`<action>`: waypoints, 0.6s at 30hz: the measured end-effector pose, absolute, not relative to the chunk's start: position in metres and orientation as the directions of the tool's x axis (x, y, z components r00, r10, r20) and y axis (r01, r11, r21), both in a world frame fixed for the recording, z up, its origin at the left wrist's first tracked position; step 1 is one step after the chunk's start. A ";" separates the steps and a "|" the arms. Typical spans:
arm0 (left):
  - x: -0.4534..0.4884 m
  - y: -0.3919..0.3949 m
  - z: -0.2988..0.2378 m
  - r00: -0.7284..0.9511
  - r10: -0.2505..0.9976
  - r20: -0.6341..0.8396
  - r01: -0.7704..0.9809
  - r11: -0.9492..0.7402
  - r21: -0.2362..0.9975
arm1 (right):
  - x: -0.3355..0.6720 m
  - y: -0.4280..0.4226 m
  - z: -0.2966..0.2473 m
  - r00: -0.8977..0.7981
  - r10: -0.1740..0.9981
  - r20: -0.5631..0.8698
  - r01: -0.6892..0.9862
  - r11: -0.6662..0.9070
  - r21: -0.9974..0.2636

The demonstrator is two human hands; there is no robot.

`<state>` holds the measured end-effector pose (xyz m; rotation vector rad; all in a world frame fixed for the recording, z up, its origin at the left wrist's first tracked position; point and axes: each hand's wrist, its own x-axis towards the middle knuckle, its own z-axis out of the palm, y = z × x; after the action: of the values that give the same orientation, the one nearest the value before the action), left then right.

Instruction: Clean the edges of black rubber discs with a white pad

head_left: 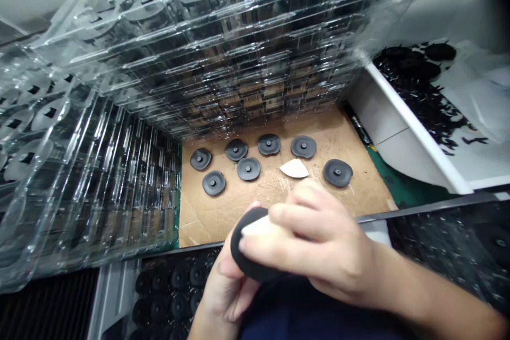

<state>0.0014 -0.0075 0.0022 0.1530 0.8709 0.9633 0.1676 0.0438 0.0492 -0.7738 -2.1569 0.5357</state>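
two hands on a black disc

the left hand (223,292) holds a black disc (255,270) near its edge, in front of the person's body. the left fingers are curled around it. the right hand (322,239) is over the disc. its fingers are pinched on what looks like a white bit (258,227), though it is partly hidden and hard to see. the white bit sits against the face of the disc.

past the hands is a sheet of brown cardboard (274,207) on a green desk (414,186). seven gray discs (248,169) lie flat on it, each with a little knob in the middle. a white leaf-shaped piece (295,168) lies among them, just beyond the right hand.

tall piles of clear trays (223,26) stand behind the cardboard and to its left. on the right is a white bin (414,122) with lots of small black bits (422,95) in it.
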 end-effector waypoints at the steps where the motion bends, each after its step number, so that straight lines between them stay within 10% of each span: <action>1: 0.001 -0.007 0.004 0.283 0.770 -0.571 -0.658 0.590 0.469 | 0.166 0.050 0.047 -0.541 0.638 0.548 0.289 0.753 -0.591; 8: -0.008 -0.006 0.010 0.440 0.799 -0.409 -0.753 0.577 0.316 | 0.176 0.055 -0.021 -0.336 0.938 0.082 0.504 0.252 -0.826; 18: -0.009 -0.005 0.003 0.386 0.755 -0.530 -0.718 0.606 0.341 | 0.170 0.005 -0.095 -0.373 0.925 0.069 0.670 0.320 -0.670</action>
<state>-0.0086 -0.0046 0.0031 0.0589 0.7065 0.9389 0.1700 0.0045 -0.0948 -1.4088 -2.1480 0.7712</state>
